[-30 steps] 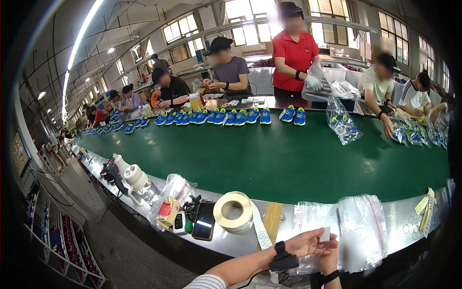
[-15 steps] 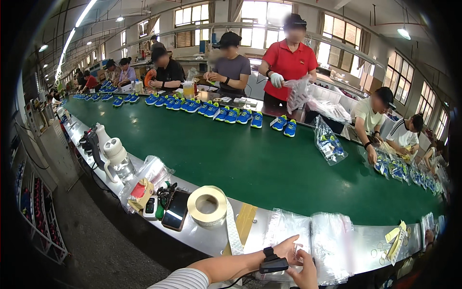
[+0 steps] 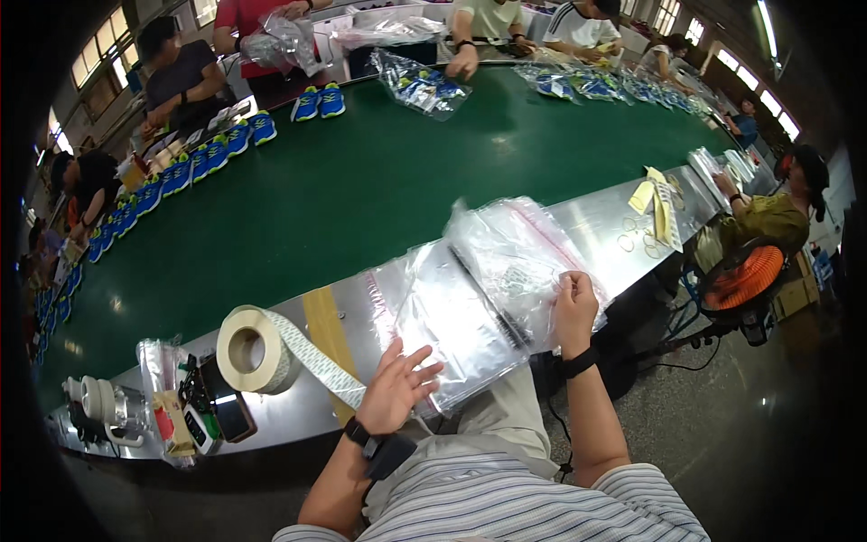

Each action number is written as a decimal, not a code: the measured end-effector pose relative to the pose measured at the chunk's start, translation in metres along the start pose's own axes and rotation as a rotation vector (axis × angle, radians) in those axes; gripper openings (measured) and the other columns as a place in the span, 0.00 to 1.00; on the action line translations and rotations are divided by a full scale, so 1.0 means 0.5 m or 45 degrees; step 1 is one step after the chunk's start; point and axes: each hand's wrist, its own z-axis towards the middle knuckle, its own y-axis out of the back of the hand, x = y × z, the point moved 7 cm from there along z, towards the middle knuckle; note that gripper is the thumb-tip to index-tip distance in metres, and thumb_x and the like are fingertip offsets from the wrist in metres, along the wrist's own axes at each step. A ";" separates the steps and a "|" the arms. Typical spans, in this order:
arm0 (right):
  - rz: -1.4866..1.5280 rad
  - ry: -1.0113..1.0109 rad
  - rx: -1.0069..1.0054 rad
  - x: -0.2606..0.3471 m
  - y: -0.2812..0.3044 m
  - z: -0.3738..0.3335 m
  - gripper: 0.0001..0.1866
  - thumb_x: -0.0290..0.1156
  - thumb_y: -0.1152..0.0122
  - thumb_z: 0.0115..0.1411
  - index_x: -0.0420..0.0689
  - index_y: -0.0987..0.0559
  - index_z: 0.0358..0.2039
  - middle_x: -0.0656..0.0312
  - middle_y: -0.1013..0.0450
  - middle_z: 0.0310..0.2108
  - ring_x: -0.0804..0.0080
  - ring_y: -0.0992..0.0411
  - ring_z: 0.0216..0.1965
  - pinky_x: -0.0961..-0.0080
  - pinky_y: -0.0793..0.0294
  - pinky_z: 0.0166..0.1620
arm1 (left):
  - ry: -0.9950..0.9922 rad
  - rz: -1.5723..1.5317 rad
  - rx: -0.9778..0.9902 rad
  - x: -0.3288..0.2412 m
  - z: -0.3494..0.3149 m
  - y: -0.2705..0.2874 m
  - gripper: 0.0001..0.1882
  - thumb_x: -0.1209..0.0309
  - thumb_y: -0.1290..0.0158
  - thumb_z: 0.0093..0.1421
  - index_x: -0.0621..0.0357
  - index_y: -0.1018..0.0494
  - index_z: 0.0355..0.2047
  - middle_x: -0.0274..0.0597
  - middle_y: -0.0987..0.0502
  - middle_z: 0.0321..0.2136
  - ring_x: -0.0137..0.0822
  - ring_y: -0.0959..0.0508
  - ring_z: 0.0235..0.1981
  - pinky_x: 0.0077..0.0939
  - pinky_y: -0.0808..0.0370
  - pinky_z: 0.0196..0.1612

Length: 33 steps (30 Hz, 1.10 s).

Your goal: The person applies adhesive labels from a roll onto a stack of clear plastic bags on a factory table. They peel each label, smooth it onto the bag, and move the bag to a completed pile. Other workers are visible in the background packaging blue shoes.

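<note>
My right hand (image 3: pixel 576 312) pinches the near right edge of a clear plastic bag (image 3: pixel 510 248), which is bunched up and spreads toward the green belt. Beside it on the left lies a flat stack of clear bags (image 3: pixel 452 321) along the metal ledge. My left hand (image 3: pixel 397 388) is open, fingers spread, at the near left corner of that stack; whether its fingertips touch the plastic I cannot tell. A white label strip (image 3: pixel 325 370) runs from a large roll (image 3: pixel 253 350) toward my left wrist, which wears a black strapped device (image 3: pixel 388 454).
A green belt (image 3: pixel 361 208) curves past the ledge, with blue shoes (image 3: pixel 199 163) along its far side and a bagged pair (image 3: pixel 424 90). Left lie a phone (image 3: pixel 228 402) and jug (image 3: pixel 126 411); right, yellow paper strips (image 3: pixel 664 212) and an orange fan (image 3: pixel 745 275). Co-workers sit or stand around.
The view has swung down and to the right. My hands, close together before over the bags, have moved apart; the right now holds a bunched-up bag by its edge, the left has opened.
</note>
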 end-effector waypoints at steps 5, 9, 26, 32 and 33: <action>-0.634 0.327 -0.314 0.000 0.142 0.017 0.09 0.25 0.44 0.56 0.41 0.27 0.39 0.56 0.29 0.36 0.65 0.29 0.30 0.66 0.30 0.34 | 0.634 0.390 -0.098 0.031 -0.198 0.084 0.23 0.61 0.64 0.69 0.71 0.35 0.52 0.56 0.23 0.42 0.46 0.21 0.43 0.38 0.25 0.47; -0.445 0.650 -0.136 0.080 0.088 -0.084 0.12 0.19 0.43 0.53 0.39 0.27 0.40 0.55 0.31 0.40 0.68 0.30 0.30 0.74 0.30 0.30 | 0.123 0.852 -0.473 0.030 -0.215 0.144 0.19 0.64 0.53 0.65 0.69 0.30 0.47 0.45 0.22 0.38 0.34 0.22 0.40 0.26 0.26 0.44; 0.485 -0.390 1.768 0.110 -0.249 -0.415 0.04 0.25 0.46 0.61 0.38 0.26 0.34 0.70 0.30 0.28 0.86 0.34 0.29 0.86 0.33 0.33 | 0.064 0.570 -0.245 -0.051 -0.173 0.064 0.17 0.56 0.51 0.65 0.59 0.27 0.40 0.32 0.25 0.28 0.22 0.26 0.26 0.16 0.29 0.27; 0.460 -0.463 1.818 0.088 -0.173 -0.354 0.02 0.22 0.43 0.60 0.38 0.25 0.32 0.69 0.29 0.28 0.86 0.33 0.29 0.87 0.33 0.33 | -0.436 -0.198 -0.620 -0.205 -0.210 0.235 0.23 0.58 0.62 0.68 0.61 0.37 0.54 0.43 0.28 0.49 0.33 0.25 0.42 0.29 0.26 0.44; 0.420 -0.432 1.868 0.087 -0.163 -0.347 0.02 0.22 0.43 0.59 0.38 0.25 0.31 0.68 0.28 0.28 0.86 0.33 0.29 0.87 0.33 0.33 | -0.428 -0.189 -0.792 -0.195 -0.234 0.245 0.22 0.60 0.62 0.68 0.62 0.37 0.55 0.44 0.29 0.51 0.33 0.25 0.44 0.29 0.27 0.45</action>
